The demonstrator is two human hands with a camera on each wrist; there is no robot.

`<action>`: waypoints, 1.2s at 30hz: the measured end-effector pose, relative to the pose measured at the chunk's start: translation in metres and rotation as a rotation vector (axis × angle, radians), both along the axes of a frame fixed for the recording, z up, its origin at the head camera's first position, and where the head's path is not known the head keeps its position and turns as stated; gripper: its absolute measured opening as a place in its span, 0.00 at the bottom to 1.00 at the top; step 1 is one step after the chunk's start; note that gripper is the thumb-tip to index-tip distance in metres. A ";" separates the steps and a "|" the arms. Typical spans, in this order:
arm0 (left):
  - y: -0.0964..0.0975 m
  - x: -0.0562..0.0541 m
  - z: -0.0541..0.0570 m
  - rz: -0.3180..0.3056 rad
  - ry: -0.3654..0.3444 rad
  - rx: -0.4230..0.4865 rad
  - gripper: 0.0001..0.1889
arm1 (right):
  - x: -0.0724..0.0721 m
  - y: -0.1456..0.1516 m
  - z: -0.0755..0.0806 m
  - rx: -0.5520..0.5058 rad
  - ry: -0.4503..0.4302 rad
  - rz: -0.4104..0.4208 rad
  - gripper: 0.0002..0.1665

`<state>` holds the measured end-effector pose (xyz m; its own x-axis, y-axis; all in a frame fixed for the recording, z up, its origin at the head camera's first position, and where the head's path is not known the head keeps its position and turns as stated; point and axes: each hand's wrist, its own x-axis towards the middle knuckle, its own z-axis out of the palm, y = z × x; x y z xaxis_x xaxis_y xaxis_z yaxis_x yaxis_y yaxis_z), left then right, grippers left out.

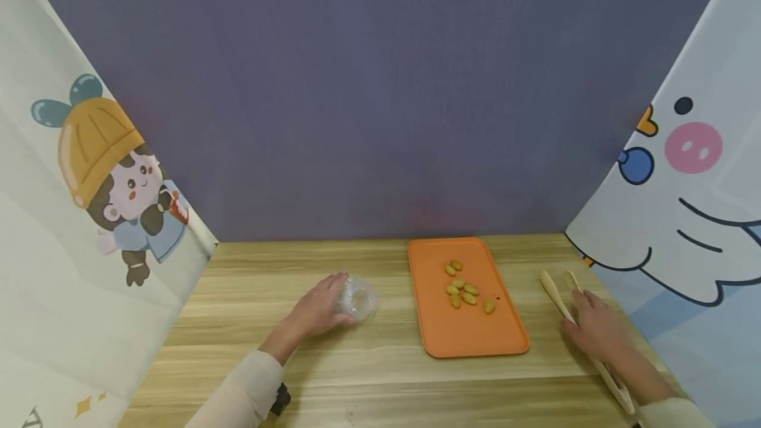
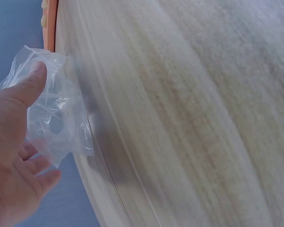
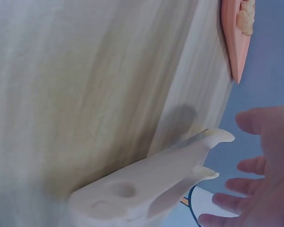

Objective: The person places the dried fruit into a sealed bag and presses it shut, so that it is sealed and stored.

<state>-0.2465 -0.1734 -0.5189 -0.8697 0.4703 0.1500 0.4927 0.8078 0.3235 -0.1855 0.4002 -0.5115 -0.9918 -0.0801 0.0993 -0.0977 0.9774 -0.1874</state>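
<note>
A crumpled clear plastic bag (image 1: 359,299) stands on the table left of the orange tray. My left hand (image 1: 321,306) holds it from its left side. In the left wrist view the thumb lies along the clear bag (image 2: 57,111), with the fingers curled behind it. On the right, a pair of pale tongs (image 1: 615,388) lies on the table, jaws apart. My right hand (image 1: 600,329) hovers over them, blurred. From the right wrist view, the fingers are spread and apart from the tongs (image 3: 146,184).
An orange tray (image 1: 475,342) lies between the hands, bearing several small yellow-green oval fruits (image 1: 470,289). A dark blue-grey panel (image 1: 380,98) rises behind the wooden table (image 1: 380,375). Printed cloths stand at the left and right sides.
</note>
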 end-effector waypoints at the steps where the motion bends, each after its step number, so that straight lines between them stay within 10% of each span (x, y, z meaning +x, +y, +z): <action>1: 0.000 0.000 0.000 0.002 -0.008 0.002 0.51 | 0.001 0.001 0.000 -0.002 -0.017 -0.018 0.45; 36: 0.004 -0.003 -0.003 0.008 -0.130 0.086 0.54 | 0.016 0.016 -0.014 -0.038 -0.252 -0.157 0.41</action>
<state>-0.2500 -0.1694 -0.5219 -0.8881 0.4535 0.0754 0.4358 0.7782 0.4521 -0.1697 0.4166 -0.5251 -0.9856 0.0754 -0.1517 0.1084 0.9688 -0.2230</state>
